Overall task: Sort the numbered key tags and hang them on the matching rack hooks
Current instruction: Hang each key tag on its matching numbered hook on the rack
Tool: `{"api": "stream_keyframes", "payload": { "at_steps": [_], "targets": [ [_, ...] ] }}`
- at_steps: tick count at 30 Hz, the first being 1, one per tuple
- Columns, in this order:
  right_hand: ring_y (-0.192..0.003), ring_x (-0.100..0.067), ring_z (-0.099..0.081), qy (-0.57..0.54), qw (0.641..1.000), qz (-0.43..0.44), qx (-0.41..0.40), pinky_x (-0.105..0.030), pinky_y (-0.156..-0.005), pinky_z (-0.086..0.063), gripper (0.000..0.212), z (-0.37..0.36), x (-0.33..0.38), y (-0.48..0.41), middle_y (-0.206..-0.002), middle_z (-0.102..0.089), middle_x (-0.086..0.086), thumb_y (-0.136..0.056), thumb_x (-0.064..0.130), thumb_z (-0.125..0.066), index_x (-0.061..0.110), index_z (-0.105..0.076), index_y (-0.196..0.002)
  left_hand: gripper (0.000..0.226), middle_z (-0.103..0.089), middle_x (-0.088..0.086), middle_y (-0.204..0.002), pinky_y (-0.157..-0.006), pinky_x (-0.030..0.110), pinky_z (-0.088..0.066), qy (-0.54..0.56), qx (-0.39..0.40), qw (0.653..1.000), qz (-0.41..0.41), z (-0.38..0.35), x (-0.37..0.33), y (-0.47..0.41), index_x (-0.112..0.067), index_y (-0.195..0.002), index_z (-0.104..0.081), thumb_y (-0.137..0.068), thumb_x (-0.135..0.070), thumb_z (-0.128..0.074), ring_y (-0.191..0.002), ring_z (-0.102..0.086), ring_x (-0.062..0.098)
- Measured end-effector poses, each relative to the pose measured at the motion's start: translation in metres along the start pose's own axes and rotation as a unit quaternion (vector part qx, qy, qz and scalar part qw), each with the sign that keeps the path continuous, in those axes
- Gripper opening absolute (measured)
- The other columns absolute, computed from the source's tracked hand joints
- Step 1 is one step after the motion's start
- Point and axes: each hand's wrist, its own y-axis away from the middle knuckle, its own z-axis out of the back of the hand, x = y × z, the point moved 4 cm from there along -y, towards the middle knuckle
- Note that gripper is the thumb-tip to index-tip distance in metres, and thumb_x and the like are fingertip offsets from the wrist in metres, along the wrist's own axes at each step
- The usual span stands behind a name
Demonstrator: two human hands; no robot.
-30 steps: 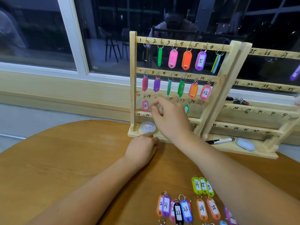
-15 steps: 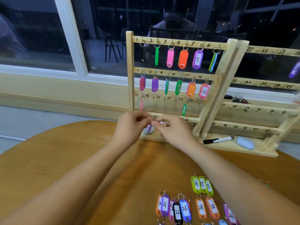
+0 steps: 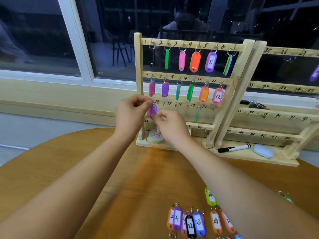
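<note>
Tag (image 3: 153, 110), purple, number unreadable, hangs at the far-left hooks of the third rail, beside "14", at 9 o'clock on the rack (image 3: 138, 66). Left hand (image 3: 132, 111) pinches its ring end. Right hand (image 3: 170, 125), fingers curled, pinches its lower end. Ring on hook or not: cannot tell.

Done: rails 1–6 and 7–12 full; readable tags "5" and "12". Third rail shows a pink tag (image 3: 148, 113) edge behind the purple one and a green tag (image 3: 197, 115) near "17"/"18". Hooks 15 and 16 are bare.

Left: rail "19"–"24", and the second rack (image 3: 276, 115) at 3 o'clock, marked 25 upward, nearly bare. Loose tags (image 3: 198, 221) at 6 o'clock on the surface (image 3: 86, 169) read 14, 21, 22, 23, 24. Estimate: roughly a third done.
</note>
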Motion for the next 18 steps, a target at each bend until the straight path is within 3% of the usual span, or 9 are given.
{"api": "stream_keyframes", "payload": {
  "at_steps": [8,13,18],
  "targets": [
    [-0.053,-0.015,-0.063,0.024,0.999,-0.001,-0.029,-0.037,-0.062,-0.056,0.024,0.000,-0.004,-0.002,-0.056,-0.064,0.003,-0.101,0.023,-0.057,0.018,-0.072,-0.084,0.008,-0.080,-0.006,-0.087,-0.092,0.048,-0.061,-0.013,0.000,1.000,0.023,-0.004,0.007,-0.011,-0.024,-0.094,-0.082,-0.098,-0.025,-0.075,-0.087,-0.073,0.012],
    [-0.058,-0.008,-0.067,0.057,0.997,0.002,-0.049,-0.025,-0.059,-0.050,0.016,0.013,-0.010,0.008,-0.063,-0.068,0.007,-0.102,0.029,-0.061,0.027,-0.072,-0.091,0.006,-0.077,-0.006,-0.090,-0.091,0.049,-0.060,-0.034,-0.004,0.999,0.032,-0.001,0.018,0.002,-0.029,-0.096,-0.080,-0.097,-0.032,-0.075,-0.090,-0.072,0.012],
    [-0.062,-0.020,-0.063,0.046,0.998,-0.017,-0.049,-0.035,-0.064,-0.053,0.013,0.042,-0.034,0.056,-0.063,-0.065,-0.001,-0.097,0.027,-0.065,0.028,-0.069,-0.085,0.006,-0.075,-0.002,-0.085,-0.077,0.049,-0.060,-0.058,0.019,0.998,0.034,-0.005,0.028,0.042,-0.029,-0.097,-0.073,-0.098,-0.033,-0.070,-0.078,-0.070,0.023]
  ]
}}
